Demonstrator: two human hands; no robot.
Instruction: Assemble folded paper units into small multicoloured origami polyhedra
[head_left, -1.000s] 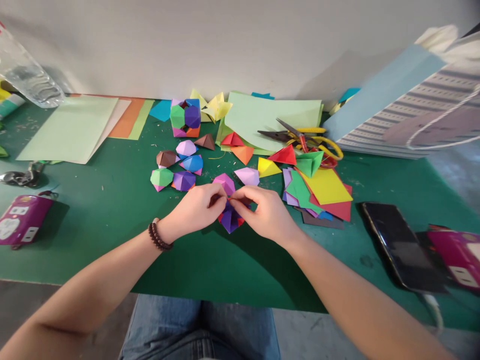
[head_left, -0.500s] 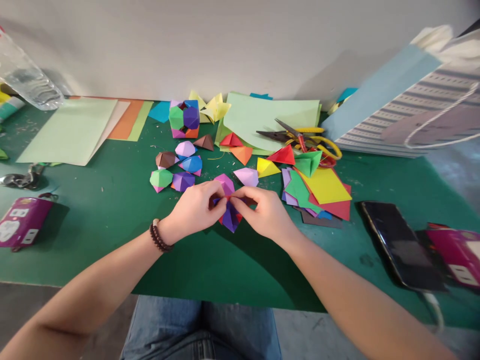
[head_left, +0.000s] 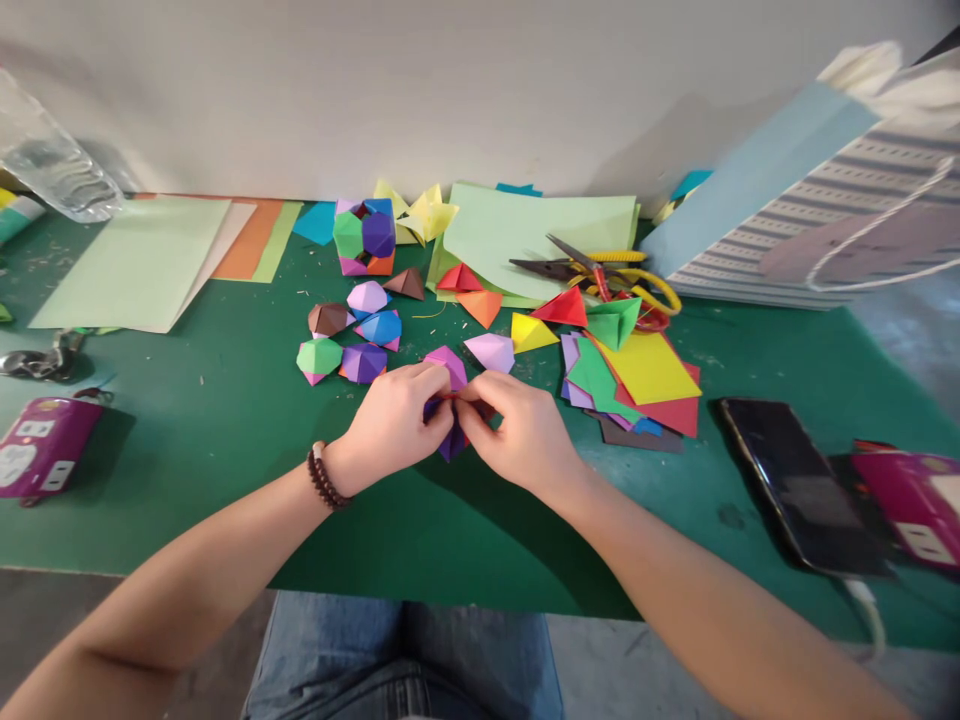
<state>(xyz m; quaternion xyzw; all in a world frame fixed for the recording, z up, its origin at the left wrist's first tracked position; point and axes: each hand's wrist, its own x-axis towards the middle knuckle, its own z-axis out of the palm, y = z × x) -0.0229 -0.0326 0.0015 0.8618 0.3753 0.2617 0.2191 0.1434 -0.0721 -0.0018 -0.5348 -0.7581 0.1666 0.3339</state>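
Between my two hands is a folded paper piece [head_left: 450, 445] in dark purple with some red, partly hidden by the fingers. My left hand [head_left: 397, 415], with a beaded bracelet at the wrist, pinches it from the left. From the right, my right hand [head_left: 521, 425] pinches it with thumb and index finger. A magenta folded piece [head_left: 447, 366] shows just beyond the fingertips. Close by on the green table lie a lilac folded piece [head_left: 491, 351], a yellow one [head_left: 532, 332] and a purple one [head_left: 364, 362].
Scissors [head_left: 592, 265] lie on pale green sheets [head_left: 525, 220] at the back. Coloured paper [head_left: 656, 370] and a phone [head_left: 795, 490] are on the right, near a paper bag [head_left: 765, 170]. A multicoloured paper ball [head_left: 365, 237] stands behind; a bottle [head_left: 60, 160] leans far left.
The fingertips of both hands have come closer together around the purple piece, which now shows less below them. My right hand has shifted slightly left.
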